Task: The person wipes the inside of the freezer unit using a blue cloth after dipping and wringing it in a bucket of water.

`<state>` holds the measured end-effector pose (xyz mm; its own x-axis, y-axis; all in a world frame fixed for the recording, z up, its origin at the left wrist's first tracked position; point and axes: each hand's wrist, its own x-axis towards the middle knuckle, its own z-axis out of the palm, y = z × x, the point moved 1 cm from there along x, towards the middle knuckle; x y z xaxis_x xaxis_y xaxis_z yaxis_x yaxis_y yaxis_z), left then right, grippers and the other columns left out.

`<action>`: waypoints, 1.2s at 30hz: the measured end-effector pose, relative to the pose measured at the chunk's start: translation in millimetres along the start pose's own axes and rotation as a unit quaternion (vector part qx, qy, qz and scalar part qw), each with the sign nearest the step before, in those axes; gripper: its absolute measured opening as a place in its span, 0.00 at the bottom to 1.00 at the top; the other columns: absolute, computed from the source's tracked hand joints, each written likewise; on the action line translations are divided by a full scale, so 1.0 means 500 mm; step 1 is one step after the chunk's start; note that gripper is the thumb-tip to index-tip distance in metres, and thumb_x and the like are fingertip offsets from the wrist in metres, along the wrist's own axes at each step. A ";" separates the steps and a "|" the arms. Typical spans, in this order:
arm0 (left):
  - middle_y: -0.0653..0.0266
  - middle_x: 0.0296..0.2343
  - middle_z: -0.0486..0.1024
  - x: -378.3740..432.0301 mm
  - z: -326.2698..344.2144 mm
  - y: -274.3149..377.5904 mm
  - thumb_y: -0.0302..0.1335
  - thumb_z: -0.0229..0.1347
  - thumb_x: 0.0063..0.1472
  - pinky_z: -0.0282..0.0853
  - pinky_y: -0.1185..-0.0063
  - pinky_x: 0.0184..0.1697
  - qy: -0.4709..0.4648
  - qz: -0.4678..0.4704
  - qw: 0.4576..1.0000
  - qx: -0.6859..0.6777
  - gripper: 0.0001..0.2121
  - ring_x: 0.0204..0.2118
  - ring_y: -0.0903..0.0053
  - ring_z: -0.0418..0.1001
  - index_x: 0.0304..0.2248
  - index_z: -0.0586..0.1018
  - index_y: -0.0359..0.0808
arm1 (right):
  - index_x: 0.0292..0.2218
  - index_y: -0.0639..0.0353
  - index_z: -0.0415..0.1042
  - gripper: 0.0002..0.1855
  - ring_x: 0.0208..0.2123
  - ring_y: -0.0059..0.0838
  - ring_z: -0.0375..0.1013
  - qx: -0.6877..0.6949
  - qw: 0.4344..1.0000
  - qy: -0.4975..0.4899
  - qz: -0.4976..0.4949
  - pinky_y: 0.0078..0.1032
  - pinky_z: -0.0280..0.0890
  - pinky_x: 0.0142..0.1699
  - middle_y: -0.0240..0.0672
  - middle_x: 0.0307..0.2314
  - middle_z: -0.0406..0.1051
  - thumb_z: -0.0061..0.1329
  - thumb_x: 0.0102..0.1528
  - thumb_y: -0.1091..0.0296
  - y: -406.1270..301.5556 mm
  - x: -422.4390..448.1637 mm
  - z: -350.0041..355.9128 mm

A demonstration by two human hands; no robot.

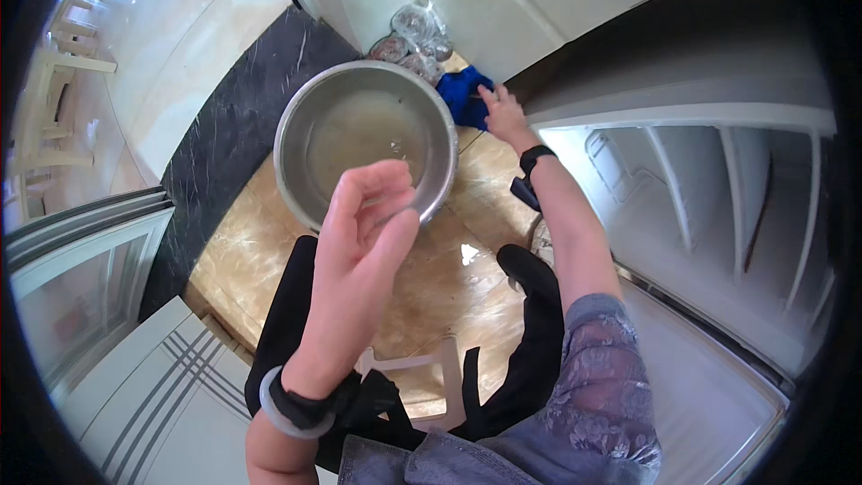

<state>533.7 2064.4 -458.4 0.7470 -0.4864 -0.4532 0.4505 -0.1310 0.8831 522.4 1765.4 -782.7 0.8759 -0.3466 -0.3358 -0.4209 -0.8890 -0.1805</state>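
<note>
My left hand (367, 242) is raised in front of me, its fingers curled and the thumb apart, with nothing seen in it. Below it on the tiled floor stands a wide metal basin (286, 148) holding cloudy water (363, 128). My right hand (504, 111) reaches out past the basin's right side. Its fingers are spread at the edge of a blue cloth (465, 98) and appear to touch it. The cloth lies crumpled on the floor, against or close beside the basin.
Several clear plastic bags with contents (417, 34) lie behind the basin against a white panel (485, 7). To the right is an open white appliance, seemingly a refrigerator (700, 195). A dark stone threshold (229, 108) runs along the left. A pale stool frame (454, 377) shows between my legs.
</note>
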 end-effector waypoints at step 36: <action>0.54 0.37 0.72 -0.066 0.064 0.043 0.22 0.44 0.61 0.65 0.75 0.49 -0.116 0.044 0.977 -0.176 0.11 0.43 0.70 0.70 0.42 0.69 0.29 | 0.57 0.42 0.53 0.39 0.53 0.54 0.55 -0.065 0.954 -0.275 -0.098 0.42 0.56 0.54 0.53 0.52 0.50 0.52 0.46 0.54 -0.082 -0.165 -0.278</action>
<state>503.4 2050.1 -420.6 0.6786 -0.6697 -0.3015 0.5598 0.2058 0.8027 500.1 1789.2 -619.2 0.6637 0.0071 -0.7480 -0.1978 -0.9627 -0.1847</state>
